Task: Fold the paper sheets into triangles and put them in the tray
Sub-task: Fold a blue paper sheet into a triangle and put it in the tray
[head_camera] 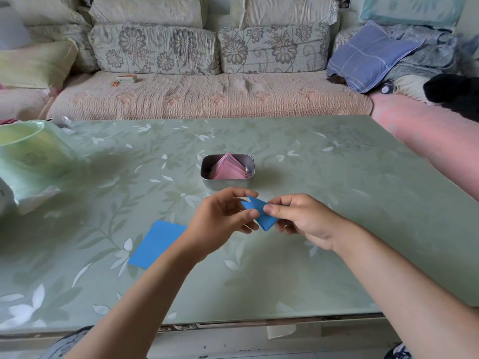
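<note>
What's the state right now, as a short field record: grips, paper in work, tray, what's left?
left grip: pinches the folded blue paper at its left side
right grip: pinches the same paper at its right side
paper in work: held between both grips, on the near side of the metal tray, not in it
tray contents: a stack of pink triangles
left to fold: one flat blue sheet on the table, by the left forearm

Soft daylight, edges warped, slight blur.
</note>
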A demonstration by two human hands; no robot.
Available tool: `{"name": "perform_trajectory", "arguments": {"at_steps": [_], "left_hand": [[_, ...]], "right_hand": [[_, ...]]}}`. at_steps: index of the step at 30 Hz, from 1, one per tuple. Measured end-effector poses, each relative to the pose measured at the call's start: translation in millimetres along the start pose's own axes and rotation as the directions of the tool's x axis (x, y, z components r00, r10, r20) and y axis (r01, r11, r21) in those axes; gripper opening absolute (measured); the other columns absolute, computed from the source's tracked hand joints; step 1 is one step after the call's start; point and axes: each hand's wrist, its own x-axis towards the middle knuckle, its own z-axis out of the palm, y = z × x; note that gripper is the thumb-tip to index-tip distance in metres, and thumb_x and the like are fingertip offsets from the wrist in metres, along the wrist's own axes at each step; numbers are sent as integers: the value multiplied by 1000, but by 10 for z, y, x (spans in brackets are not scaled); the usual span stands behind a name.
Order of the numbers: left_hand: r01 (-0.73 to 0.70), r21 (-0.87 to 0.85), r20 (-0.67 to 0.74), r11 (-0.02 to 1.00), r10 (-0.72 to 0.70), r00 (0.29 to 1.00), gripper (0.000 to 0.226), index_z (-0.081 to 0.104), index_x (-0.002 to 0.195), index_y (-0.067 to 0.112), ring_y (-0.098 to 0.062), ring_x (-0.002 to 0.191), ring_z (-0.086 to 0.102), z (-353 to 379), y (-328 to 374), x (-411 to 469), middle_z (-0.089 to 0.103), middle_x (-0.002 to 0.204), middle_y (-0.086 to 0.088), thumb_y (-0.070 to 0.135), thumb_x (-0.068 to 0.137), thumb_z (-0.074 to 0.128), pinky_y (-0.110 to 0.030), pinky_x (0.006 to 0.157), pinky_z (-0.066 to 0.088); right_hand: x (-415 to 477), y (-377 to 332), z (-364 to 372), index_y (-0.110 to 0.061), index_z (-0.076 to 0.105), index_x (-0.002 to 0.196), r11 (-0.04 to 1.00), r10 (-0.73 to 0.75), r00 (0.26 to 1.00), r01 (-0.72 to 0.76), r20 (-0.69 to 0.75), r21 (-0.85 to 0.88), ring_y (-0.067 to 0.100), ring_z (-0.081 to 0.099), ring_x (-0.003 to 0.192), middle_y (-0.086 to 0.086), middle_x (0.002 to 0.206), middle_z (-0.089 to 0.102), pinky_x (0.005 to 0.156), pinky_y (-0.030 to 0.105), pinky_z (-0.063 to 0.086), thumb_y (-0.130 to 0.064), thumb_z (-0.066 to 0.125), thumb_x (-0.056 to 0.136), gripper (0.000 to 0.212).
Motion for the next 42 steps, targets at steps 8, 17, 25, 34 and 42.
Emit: {"name": "perform_trajectory", "arguments": {"at_steps": [8,17,25,34,42], "left_hand": [[22,-89,87,996,-14,996,18,75,92,19,-24,63,71,-82,118,-47,66,72,-7,13,76,73,-33,62,59],[39,-56,19,998,-38,999,19,76,88,12,-24,59,71,-110,110,-27,74,74,-9,14,69,76,-29,57,59],[10,-16,68,1000,-9,998,29,74,101,13,-28,71,75,-155,140,-41,73,76,-8,9,72,74,-33,65,61],[61,-11,93,998,-60,994,16,80,83,14,-23,59,71,-169,208,-67,72,74,-17,11,68,78,-29,59,59],[65,42,-7,997,-65,998,15,79,86,15,-24,58,72,-136,181,-57,75,74,-10,15,71,77,-28,56,58]], "right_hand": [[-31,-38,-6,-22,77,85,996,21,984,-36,177,83,11,52,59,-2,74,65,60,23,39,-40,79,68,25],[-20,-53,7,-23,76,76,1000,12,996,-12,88,-1,20,55,80,1,80,67,71,29,41,-45,84,60,29],[2,-71,4,-21,76,75,999,24,995,-27,95,36,13,55,67,0,75,66,61,23,43,-45,85,55,33],[-6,-64,44,-25,79,76,991,55,968,-83,247,102,9,61,71,-5,75,68,64,23,47,-31,83,72,9],[19,-51,70,-22,79,79,999,41,991,-45,130,30,8,61,71,-5,75,69,65,24,46,-36,84,71,17]]}}
